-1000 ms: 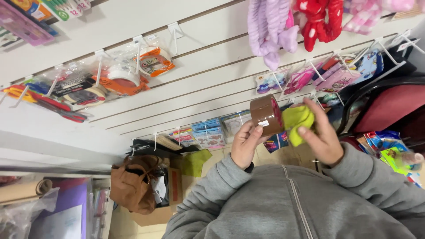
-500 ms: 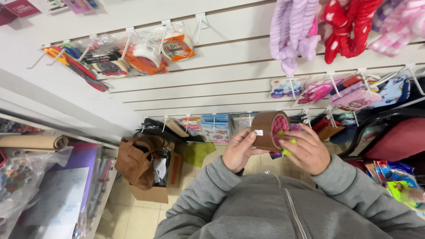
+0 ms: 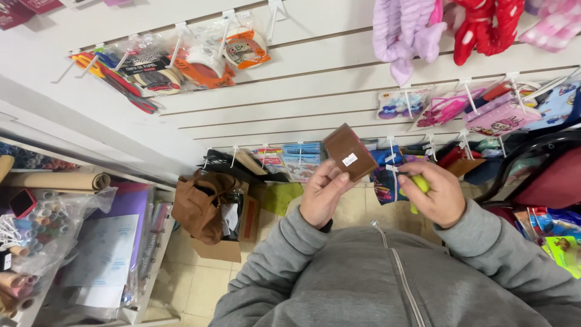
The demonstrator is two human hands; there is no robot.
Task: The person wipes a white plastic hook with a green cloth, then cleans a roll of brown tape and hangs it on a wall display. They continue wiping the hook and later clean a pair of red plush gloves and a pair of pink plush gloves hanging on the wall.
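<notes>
Brown tape roll (image 3: 349, 151) in left hand (image 3: 322, 194), beside right hand (image 3: 434, 197).

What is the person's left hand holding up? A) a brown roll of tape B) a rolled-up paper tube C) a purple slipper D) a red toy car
A: the left hand grips a brown roll of tape with a small white sticker on it, in front of the slatted wall, while the right hand holds something yellow-green.

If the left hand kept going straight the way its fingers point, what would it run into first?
Beyond the brown wallet it holds, the left hand points up-right toward the hanging packets on the slat wall; depth is unclear, so probably those.
</notes>
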